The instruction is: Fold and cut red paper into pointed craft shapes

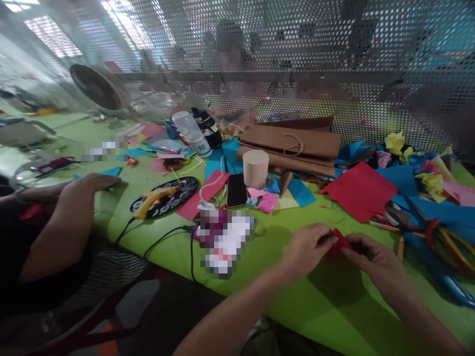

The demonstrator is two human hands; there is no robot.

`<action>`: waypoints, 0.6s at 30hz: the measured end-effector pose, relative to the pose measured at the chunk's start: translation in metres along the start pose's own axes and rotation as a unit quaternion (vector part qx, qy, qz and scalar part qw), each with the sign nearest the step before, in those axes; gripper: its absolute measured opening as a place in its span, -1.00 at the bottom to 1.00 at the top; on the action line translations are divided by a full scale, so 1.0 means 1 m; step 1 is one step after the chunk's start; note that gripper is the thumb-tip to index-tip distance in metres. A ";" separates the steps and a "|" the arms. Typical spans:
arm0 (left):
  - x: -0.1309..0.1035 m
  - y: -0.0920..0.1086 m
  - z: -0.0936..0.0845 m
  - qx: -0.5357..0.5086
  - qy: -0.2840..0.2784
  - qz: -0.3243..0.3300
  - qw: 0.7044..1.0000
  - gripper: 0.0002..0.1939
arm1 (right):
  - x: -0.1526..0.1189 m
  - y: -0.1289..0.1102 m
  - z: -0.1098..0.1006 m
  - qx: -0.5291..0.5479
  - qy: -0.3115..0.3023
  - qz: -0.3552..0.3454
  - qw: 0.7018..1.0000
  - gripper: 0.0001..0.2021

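Observation:
Between my two hands is a small folded piece of red paper (pixel 337 246), held just above the green table (pixel 274 247). My left hand (pixel 309 246) pinches its left side with thumb and fingers. On its right side, my right hand (pixel 367 252) grips the edge between thumb and fingers. Beyond my hands lies a larger red sheet (pixel 361 192). Scissors with red and yellow handles (pixel 445 242) rest to the right, beside a blue tool whose kind I cannot make out.
Left of centre are a glue gun (pixel 154 201) on a black tray, a power strip with cords and a black phone (pixel 236 190). A beige cup (pixel 256 168), bottles and brown folded paper stand behind. Another person's arm (pixel 70 212) rests at the left.

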State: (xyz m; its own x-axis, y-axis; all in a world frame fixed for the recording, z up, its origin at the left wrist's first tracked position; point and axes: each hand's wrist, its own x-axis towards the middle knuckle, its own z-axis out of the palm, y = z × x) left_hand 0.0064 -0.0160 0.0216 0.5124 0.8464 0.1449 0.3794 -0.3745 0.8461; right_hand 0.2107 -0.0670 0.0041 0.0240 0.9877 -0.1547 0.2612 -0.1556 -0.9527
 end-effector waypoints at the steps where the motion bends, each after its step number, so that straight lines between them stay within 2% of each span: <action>1: 0.000 0.000 0.001 0.027 -0.005 0.011 1.000 -0.71 | 0.000 0.000 0.000 -0.019 0.017 -0.011 1.000 -0.68; 5: -0.001 -0.001 0.007 0.138 -0.040 0.046 0.988 -0.84 | -0.001 0.000 0.002 -0.047 0.072 -0.050 0.995 -0.71; 10: -0.003 0.001 0.010 0.186 -0.046 0.076 0.978 -0.78 | 0.000 -0.004 0.005 0.058 0.079 -0.018 0.995 -0.73; 14: -0.005 0.003 0.011 0.203 -0.096 0.027 0.974 -0.72 | 0.002 -0.005 0.005 0.128 0.127 -0.001 0.984 -0.72; 18: -0.005 0.005 0.011 0.231 -0.124 0.003 0.965 -0.69 | 0.002 -0.004 0.004 0.151 0.120 -0.004 0.981 -0.75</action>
State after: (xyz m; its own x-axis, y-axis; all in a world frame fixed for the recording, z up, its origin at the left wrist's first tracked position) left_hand 0.0144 -0.0268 0.0198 0.6627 0.7485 -0.0261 0.6491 -0.5566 0.5185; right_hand 0.2062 -0.0646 0.0065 0.2595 0.9588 -0.1159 -0.0356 -0.1104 -0.9932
